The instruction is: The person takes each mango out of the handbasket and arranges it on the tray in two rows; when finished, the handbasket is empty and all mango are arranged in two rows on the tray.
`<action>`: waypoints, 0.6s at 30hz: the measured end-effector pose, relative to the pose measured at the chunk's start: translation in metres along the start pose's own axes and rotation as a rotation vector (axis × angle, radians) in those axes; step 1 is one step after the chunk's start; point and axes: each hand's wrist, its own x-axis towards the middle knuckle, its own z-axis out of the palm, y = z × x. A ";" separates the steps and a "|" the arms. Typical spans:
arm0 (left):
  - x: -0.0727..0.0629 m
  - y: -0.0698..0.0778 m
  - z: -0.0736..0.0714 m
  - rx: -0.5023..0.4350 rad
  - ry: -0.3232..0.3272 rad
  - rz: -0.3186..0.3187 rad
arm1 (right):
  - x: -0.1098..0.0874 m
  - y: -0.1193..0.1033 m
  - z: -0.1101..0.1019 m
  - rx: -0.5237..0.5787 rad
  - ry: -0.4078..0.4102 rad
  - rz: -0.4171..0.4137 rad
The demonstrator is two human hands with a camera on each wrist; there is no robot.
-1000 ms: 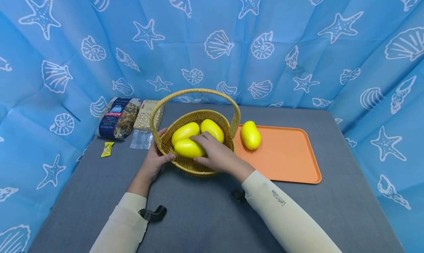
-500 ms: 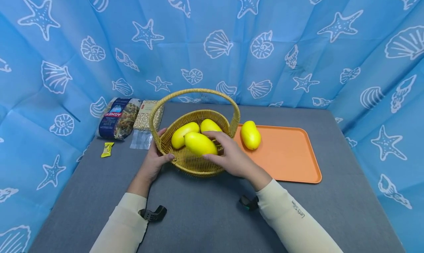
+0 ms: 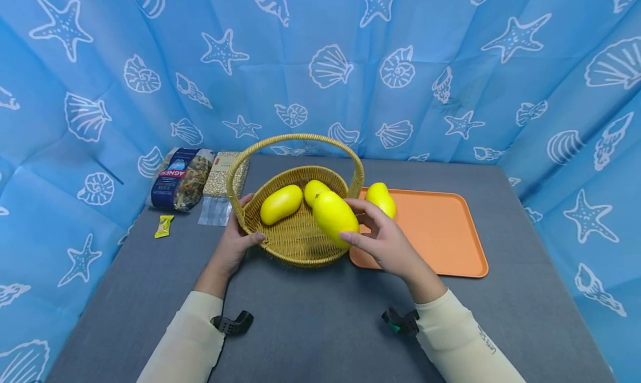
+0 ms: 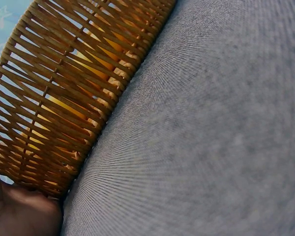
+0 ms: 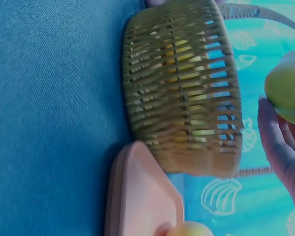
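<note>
A wicker basket (image 3: 295, 244) with a tall arched handle stands mid-table. Its left rim is gripped by my left hand (image 3: 234, 244), thumb over the edge; in the left wrist view that hand touches the woven side at the lower left corner. My right hand (image 3: 383, 238) pinches a yellow mango (image 3: 334, 217) above the basket's right rim, and the right wrist view shows it raised clear of the weave. Two more mangoes lie inside: one mango (image 3: 281, 205) at the left, another mango (image 3: 315, 190) at the back, partly hidden by the held one.
An orange tray (image 3: 435, 232) lies to the right, close to the basket, with one mango (image 3: 381, 198) on its left part. At the back left are a pasta bag (image 3: 180, 178) and a packet of grain (image 3: 218, 177). A small yellow wrapper (image 3: 163, 226) lies before them.
My right hand has lifted one mango from the front of the basket and carried it up and right to the right rim. My left hand has stayed on the basket.
</note>
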 end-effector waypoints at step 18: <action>-0.001 0.001 0.002 -0.025 -0.005 0.003 | -0.037 0.005 -0.056 -0.017 0.123 -0.010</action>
